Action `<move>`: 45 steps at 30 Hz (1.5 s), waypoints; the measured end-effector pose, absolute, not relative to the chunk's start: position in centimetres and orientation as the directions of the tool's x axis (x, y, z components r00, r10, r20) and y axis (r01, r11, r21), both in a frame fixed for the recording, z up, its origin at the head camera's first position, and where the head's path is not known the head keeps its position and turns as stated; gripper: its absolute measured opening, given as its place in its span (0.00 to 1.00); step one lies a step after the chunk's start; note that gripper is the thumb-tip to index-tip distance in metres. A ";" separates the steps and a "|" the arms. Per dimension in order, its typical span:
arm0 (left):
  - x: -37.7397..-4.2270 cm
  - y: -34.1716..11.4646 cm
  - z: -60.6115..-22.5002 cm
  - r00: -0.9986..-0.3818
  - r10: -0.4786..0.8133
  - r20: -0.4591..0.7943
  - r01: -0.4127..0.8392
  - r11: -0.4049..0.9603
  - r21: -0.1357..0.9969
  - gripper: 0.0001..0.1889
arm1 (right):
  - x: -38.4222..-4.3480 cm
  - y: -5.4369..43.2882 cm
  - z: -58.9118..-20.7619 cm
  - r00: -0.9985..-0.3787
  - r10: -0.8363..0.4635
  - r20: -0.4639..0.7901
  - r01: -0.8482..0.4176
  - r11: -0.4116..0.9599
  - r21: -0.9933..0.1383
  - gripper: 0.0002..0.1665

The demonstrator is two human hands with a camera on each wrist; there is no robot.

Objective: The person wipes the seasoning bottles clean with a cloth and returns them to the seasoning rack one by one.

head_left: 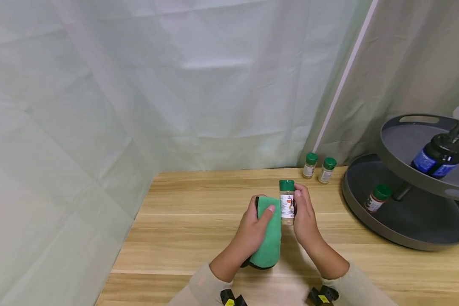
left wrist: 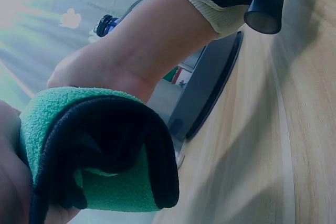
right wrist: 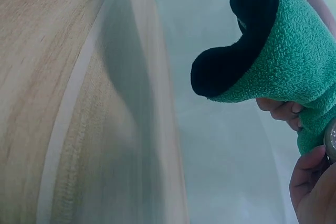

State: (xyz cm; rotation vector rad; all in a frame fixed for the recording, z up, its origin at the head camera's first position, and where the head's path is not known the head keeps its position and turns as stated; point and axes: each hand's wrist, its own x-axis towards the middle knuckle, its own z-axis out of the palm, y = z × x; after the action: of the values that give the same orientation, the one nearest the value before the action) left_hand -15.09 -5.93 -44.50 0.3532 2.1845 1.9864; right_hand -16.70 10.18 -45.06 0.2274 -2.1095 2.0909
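My left hand (head_left: 252,229) grips a folded green cloth (head_left: 269,238) with black edging, thumb laid over its front. Right beside it, my right hand (head_left: 306,214) holds a spice jar (head_left: 287,204) upright by its right side, green cap on top and white label facing me. The cloth's edge meets the jar's left side in the head view. From the left wrist, the folded cloth (left wrist: 121,150) shows its dark inner folds. In the right wrist view the cloth (right wrist: 299,51) droops above the table, and only the jar's base (right wrist: 331,140) peeks in at the right edge.
Two more green-capped jars, a left one (head_left: 309,165) and a right one (head_left: 327,170), stand at the table's back edge. To the right is a two-tier dark tray (head_left: 424,242) with a capped jar (head_left: 378,198) below and a dark blue-labelled bottle (head_left: 440,156) above. Pale curtains hang behind.
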 end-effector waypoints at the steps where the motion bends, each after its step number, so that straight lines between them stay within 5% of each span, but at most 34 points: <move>1: -15.1 -5.9 -44.5 -0.958 0.284 0.038 0.064 0.084 0.994 0.19 | -16.7 10.2 -45.0 -0.977 0.001 0.214 -0.214 -0.006 -0.977 0.26; 12: -15.6 -6.1 -44.6 -0.981 0.183 0.069 0.082 0.064 0.995 0.17 | -16.6 9.9 -44.7 -0.978 -0.127 0.167 -0.159 -0.077 -0.984 0.20; 29: -16.0 -6.8 -44.3 -0.989 0.118 0.088 0.087 -0.015 0.996 0.18 | -16.3 9.9 -44.8 -0.919 -0.302 0.253 -0.248 -0.053 -0.967 0.19; 45: -15.3 -6.0 -44.6 -0.963 0.256 0.079 0.099 0.067 0.993 0.18 | -16.5 9.8 -45.0 -0.970 -0.002 0.241 -0.241 -0.018 -0.970 0.19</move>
State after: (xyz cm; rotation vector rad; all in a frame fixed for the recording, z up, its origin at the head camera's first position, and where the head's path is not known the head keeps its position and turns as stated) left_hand -15.30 -6.02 -44.60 0.3701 2.2055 2.0367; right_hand -16.46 9.77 -45.03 0.2612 -2.0748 2.1125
